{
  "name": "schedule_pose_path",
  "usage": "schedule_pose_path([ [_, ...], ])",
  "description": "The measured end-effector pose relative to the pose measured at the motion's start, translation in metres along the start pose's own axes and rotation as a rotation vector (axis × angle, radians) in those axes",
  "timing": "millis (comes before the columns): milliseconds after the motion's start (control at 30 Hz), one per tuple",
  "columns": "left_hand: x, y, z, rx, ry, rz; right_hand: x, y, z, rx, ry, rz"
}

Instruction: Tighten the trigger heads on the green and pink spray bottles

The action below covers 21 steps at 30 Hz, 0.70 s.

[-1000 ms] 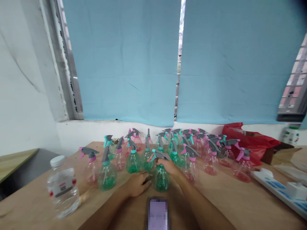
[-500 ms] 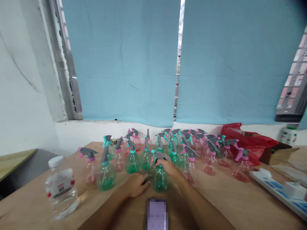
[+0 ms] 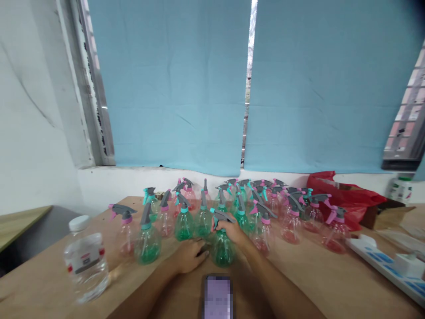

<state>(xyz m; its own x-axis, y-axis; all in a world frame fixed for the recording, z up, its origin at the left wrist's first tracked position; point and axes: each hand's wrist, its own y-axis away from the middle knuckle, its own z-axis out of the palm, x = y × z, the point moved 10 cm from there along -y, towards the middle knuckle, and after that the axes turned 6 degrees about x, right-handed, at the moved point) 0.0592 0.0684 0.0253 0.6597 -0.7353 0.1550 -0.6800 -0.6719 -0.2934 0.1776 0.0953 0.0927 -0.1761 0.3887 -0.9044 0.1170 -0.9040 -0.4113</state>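
A green spray bottle (image 3: 223,252) with a grey and turquoise trigger head stands upright at the front middle of the table. My right hand (image 3: 230,230) is wrapped around its head and neck, fingers at the trigger. Just left of it, my left hand (image 3: 190,256) rests on the tabletop, thumb apart from the loosely bent fingers, with nothing seen in it. Behind both hands are more spray bottles, among them a green one (image 3: 184,226) and a pink one (image 3: 264,237). Another green spray bottle (image 3: 148,246) stands left of my left hand.
A phone (image 3: 217,297) lies at the near edge. On the left stands a clear water bottle (image 3: 85,261) with a white cap. To the right are a white power strip (image 3: 381,261) and a red plastic bag (image 3: 341,195). Blue curtains (image 3: 179,88) hang behind the table.
The view has shifted very slightly. Both hands and the bottles keep nearly the same places, and my right hand still grips the green spray bottle.
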Motion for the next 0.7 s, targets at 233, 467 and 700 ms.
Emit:
schedule_pose_path([
  [233, 0.001, 0.0, 0.0, -0.002, -0.01, 0.001, -0.012, 0.002, 0.004, -0.058, 0.031, -0.077],
  [467, -0.002, 0.0, 0.002, -0.008, 0.016, -0.007, -0.009, -0.003, -0.002, -0.016, -0.049, -0.078],
  [700, 0.003, 0.001, -0.002, -0.018, 0.071, -0.007, -0.094, 0.001, -0.007, -0.097, 0.341, -0.292],
])
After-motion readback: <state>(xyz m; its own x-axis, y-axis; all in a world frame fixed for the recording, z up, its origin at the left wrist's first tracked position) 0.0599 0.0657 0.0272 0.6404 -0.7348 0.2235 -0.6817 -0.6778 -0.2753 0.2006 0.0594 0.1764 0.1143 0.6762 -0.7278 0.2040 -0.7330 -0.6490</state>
